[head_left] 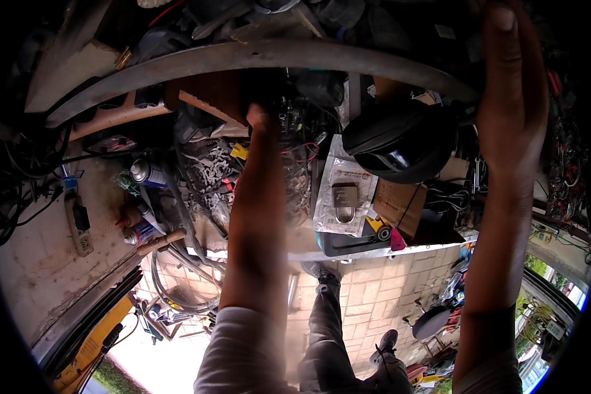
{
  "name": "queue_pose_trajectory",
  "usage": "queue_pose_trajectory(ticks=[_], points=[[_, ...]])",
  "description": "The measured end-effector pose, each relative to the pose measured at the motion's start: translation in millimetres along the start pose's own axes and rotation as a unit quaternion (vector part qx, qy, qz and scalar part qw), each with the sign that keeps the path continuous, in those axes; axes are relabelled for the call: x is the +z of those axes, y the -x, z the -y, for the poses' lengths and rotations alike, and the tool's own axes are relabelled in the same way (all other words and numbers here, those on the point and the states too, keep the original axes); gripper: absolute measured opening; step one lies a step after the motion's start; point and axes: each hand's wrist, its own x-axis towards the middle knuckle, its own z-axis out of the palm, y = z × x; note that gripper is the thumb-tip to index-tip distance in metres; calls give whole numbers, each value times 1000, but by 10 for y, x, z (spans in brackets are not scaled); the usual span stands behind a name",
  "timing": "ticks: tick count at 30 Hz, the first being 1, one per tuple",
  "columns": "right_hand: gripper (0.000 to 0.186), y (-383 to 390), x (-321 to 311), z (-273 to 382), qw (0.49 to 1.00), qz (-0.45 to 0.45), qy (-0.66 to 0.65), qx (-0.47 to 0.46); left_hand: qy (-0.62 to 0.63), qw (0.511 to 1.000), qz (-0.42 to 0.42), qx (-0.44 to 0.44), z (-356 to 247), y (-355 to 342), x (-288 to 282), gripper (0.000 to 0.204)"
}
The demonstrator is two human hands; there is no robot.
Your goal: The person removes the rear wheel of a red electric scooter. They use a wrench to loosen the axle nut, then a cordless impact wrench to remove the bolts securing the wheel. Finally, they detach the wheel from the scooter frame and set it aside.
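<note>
Holding left hand (258,118) in the dark beside the board (207,92), right hand (512,125) high by the bar (276,54) (can't really tell either grip)!

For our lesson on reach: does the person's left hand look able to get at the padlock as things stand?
Probably yes: the padlock lies uncovered on a plastic packet, and nothing seems to block it from above; the left hand, blurred, is farther forward, to its left.

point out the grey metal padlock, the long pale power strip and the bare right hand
Grey metal padlock (345,194): head view, on its squarish body.
Long pale power strip (83,243): head view, on its socket face.
Bare right hand (512,121): head view, on its middle.
</note>
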Motion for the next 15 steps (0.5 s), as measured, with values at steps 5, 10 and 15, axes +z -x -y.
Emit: queue_pose_trajectory(ticks=[5, 10, 15], points=[[57, -5, -7, 8, 1000, 2, -5, 0, 45, 999, 9, -2, -32, 104, -102, 31], [57, 6, -10, 31, 1000, 5, -9, -1, -210, 974, -50, 63, -92, 693, 84, 27], [58, 7, -18, 52, 1000, 9, -12, -4, -561, 805, 95, 169, 172, 1027, 969, 118]])
